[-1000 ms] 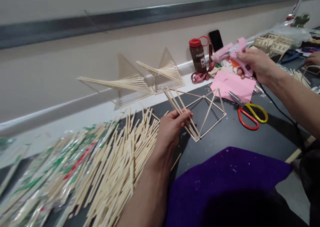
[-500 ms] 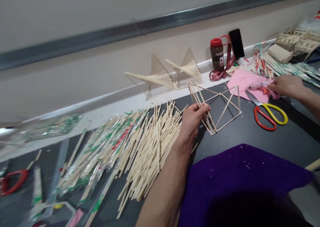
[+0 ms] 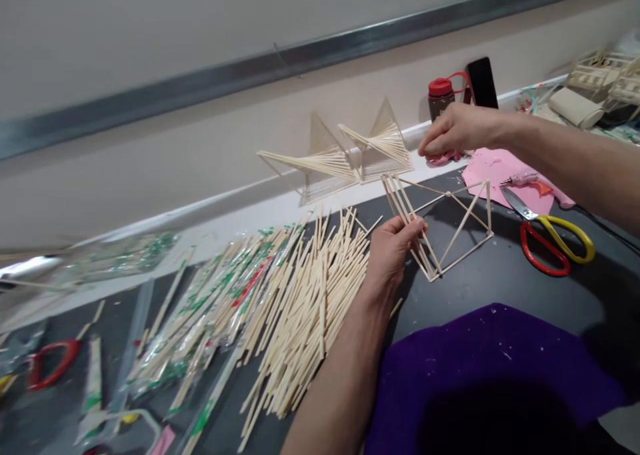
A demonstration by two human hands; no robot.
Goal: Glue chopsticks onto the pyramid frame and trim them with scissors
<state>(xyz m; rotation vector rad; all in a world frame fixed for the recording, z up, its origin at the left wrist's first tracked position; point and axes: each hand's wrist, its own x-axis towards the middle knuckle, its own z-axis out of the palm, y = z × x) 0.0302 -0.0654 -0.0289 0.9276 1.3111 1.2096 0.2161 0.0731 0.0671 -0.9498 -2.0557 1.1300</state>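
Note:
My left hand (image 3: pixel 395 248) is closed around the near-left side of an open stick frame (image 3: pixel 467 225), pinching its parallel thin wooden sticks between thumb and fingers. The frame has triangular sides, and several of its sticks meet at a joint at the back. My right hand (image 3: pixel 457 131) is raised above the table in front of the red-lidded bottle (image 3: pixel 440 89). Its fingers are curled together and nothing shows in them. Below the right forearm, a pink glue gun (image 3: pixel 525 179) lies on a pink cloth (image 3: pixel 484 168), next to scissors (image 3: pixel 547 231) with red and yellow handles.
A pile of loose wooden sticks (image 3: pixel 310 315) lies left of my left forearm, beside plastic-wrapped chopsticks (image 3: pixel 200 308). Two twisted stick models (image 3: pixel 325 161) lean by the wall. A phone (image 3: pixel 481 83) stands behind the bottle. Purple cloth (image 3: pixel 480 348) covers the near edge.
My right hand has left the glue gun on the pink cloth and moved left and up, in front of the bottle. My left hand keeps its hold on the stick frame. The view has shifted slightly.

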